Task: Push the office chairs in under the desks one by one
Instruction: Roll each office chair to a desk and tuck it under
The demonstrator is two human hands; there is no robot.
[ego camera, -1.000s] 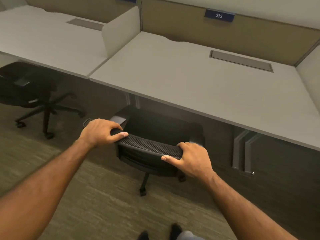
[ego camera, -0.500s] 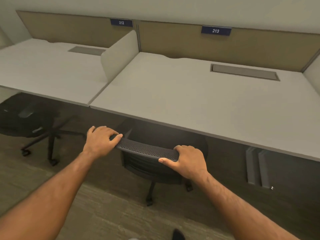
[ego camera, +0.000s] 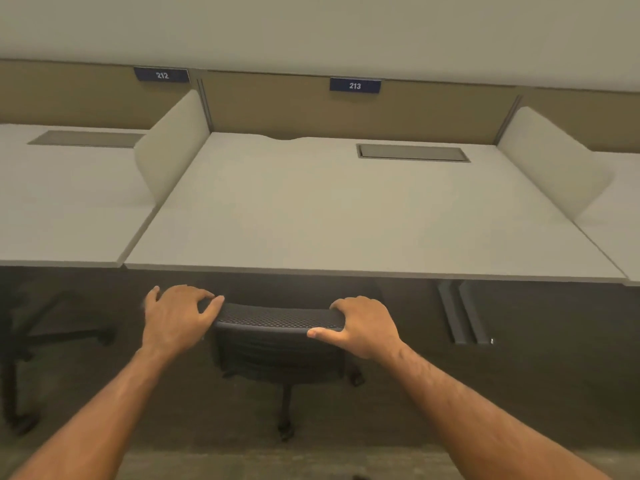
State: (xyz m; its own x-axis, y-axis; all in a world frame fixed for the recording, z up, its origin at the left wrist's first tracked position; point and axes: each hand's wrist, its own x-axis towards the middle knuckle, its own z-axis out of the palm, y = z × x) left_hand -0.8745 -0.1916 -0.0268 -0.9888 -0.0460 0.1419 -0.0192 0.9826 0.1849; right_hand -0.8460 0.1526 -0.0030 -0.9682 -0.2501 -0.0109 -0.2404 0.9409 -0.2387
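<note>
A black mesh-backed office chair (ego camera: pixel 277 355) stands at the front edge of the pale desk (ego camera: pixel 346 216) labelled 213, its seat hidden under the desktop. My left hand (ego camera: pixel 176 317) grips the left end of the backrest's top edge, fingers curled over it. My right hand (ego camera: pixel 363 325) grips the right end, thumb along the near side. The chair's stem and castors (ego camera: pixel 285 434) show below on the floor.
A second black chair's base (ego camera: pixel 20 341) sits under the left desk (ego camera: pixel 62 209) labelled 212. Pale divider panels (ego camera: pixel 173 147) separate the desks. Grey desk legs (ego camera: pixel 464 313) stand at the right under the desk. Carpet lies in the foreground.
The chair has rolled forward, further under desk 213, with both hands still on its backrest. My view has risen and moved closer, facing the desk squarely.
</note>
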